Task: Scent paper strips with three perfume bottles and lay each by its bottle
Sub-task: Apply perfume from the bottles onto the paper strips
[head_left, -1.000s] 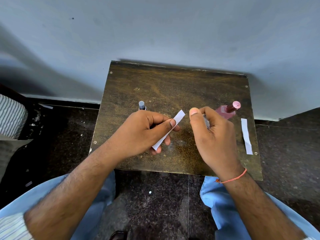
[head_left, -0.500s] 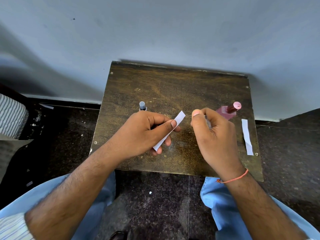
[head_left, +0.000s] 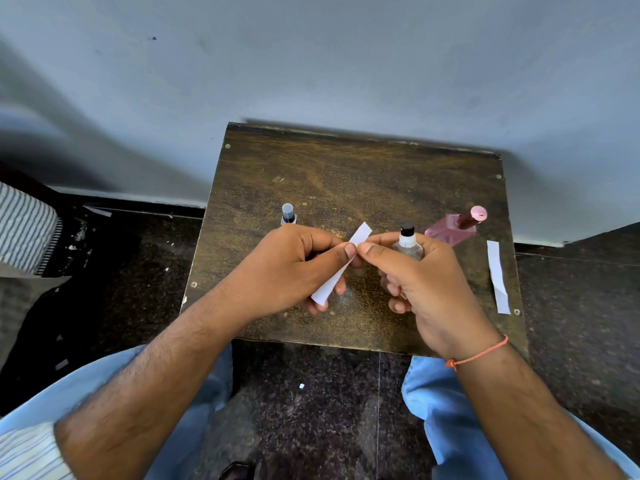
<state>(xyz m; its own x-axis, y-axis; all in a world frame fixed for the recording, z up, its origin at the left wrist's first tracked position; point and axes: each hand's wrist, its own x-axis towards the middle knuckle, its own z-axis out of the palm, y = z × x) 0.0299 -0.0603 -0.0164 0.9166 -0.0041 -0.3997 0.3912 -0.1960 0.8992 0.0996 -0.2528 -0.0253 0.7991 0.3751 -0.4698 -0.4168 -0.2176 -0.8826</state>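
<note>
Right hand [head_left: 429, 282] has slid in toward the left since a moment ago, uncovering the clear bottle [head_left: 407, 241] with the black cap that its grip curls around. Left hand [head_left: 294, 268] pinches the paper strip [head_left: 341, 263] tilted above the table [head_left: 381, 174], thumbs almost touching. Pink bottle [head_left: 453, 226] stands right, second strip [head_left: 497, 277] beside it; dark-capped bottle [head_left: 288, 214] far left.
</note>
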